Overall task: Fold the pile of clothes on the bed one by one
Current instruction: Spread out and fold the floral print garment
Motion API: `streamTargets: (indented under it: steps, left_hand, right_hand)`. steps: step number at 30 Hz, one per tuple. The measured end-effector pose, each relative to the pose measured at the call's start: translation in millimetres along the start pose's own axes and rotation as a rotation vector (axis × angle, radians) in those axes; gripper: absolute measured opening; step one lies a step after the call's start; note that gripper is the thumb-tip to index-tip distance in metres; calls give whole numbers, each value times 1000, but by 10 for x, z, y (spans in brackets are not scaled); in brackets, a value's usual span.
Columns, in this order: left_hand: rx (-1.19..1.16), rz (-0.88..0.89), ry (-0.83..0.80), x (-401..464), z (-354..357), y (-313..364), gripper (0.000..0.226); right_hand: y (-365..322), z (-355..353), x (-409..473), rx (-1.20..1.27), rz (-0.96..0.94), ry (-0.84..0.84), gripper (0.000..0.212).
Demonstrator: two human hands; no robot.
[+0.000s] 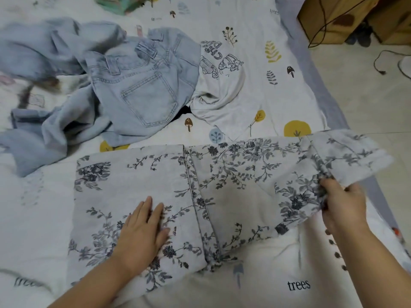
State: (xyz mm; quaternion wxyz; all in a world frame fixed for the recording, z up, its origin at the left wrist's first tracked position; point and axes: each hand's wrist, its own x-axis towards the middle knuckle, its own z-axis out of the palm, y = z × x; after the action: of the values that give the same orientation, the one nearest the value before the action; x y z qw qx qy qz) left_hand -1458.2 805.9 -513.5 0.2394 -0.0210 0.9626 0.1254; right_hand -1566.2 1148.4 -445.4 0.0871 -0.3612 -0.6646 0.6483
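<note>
A pale grey garment with a dark blue flower print (233,181) lies spread across the near part of the bed, partly folded on its left half. My left hand (144,232) presses flat on that left half with straight fingers. My right hand (342,205) grips the garment's right end at the bed's edge and holds it lifted off the sheet. Behind them lies a heap of unfolded clothes: light blue jeans (142,92), more light denim (40,50) to the left, and a white T-shirt with a line drawing (222,85).
The bed sheet (278,76) is white with printed trees and mushrooms. Its right edge borders a tiled floor (367,103). Brown boxes (333,16) and black cables stand at the far right. A green patterned cloth (115,5) lies at the far edge.
</note>
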Motion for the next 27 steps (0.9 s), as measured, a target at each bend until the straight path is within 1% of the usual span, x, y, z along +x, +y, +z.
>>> streamTargets:
  steps: [1, 2, 4, 5, 7, 8, 9, 10, 12, 14, 16, 17, 18, 19, 20, 22, 23, 25, 27]
  left_hand:
    - [-9, -9, -4, -20, -48, -9, 114]
    - [-15, -14, 5, -41, -82, -36, 107]
    - [-28, -16, 40, -69, -110, -140, 96]
    - [-38, -22, 52, -85, -116, -201, 97]
    - [-61, -48, 65, -127, -100, -347, 108]
    - [-75, -63, 67, -153, -98, -419, 111]
    - [-87, -81, 71, -181, -93, -497, 109]
    - [-98, -97, 76, -211, -73, -585, 101]
    - [-127, -103, 78, -284, -54, -747, 77]
    - [-209, -114, 83, -350, -40, -872, 63]
    - [-249, -128, 107, -387, -58, -931, 59]
    - [-276, -123, 125, -390, -91, -925, 61]
    - [-335, -131, 138, -380, -125, -902, 60]
    - [-428, -161, 125, -365, -185, -853, 53]
    - [-562, -208, 119, -339, -237, -792, 44]
    - [-813, -377, 112, -238, -342, -638, 30]
    - [-907, -448, 108, -178, -391, -554, 35]
    - [-1031, -528, 99, -52, -432, -419, 51]
    - [-1149, -590, 66, 16, -483, -336, 56]
  right_hand:
    - [-76, 93, -137, -85, -108, -22, 17]
    - [-151, 187, -287, -172, -202, -59, 18]
    - [-237, 359, -618, -312, -346, -165, 18]
    - [-233, 437, -790, -365, -393, -223, 17]
    - [-143, 613, -1130, -487, -518, -341, 19]
    - [-70, 700, -1290, -534, -601, -412, 16]
    - [15, 782, -1430, -572, -689, -485, 10]
    - [117, 863, -1554, -617, -804, -539, 9]
    - [363, 1009, -1753, -759, -1060, -616, 15]
    - [664, 1122, -1953, -918, -1196, -704, 23]
    - [978, 1176, -2101, -1086, -1222, -799, 29]
    - [1091, 1183, -2134, -1184, -1219, -821, 31]
    - [1177, 1174, -2130, -1252, -1227, -834, 32]
    - [1211, 1154, -2110, -1290, -1241, -846, 31]
    - [1219, 1133, -2075, -1302, -1239, -872, 38]
    - [1182, 1087, -1989, -1361, -1227, -912, 81]
    - [1159, 1071, -1945, -1399, -1208, -886, 96]
    - [1118, 1047, -1866, -1476, -1150, -807, 111]
    - [1113, 1010, -1807, -1514, -1117, -762, 116]
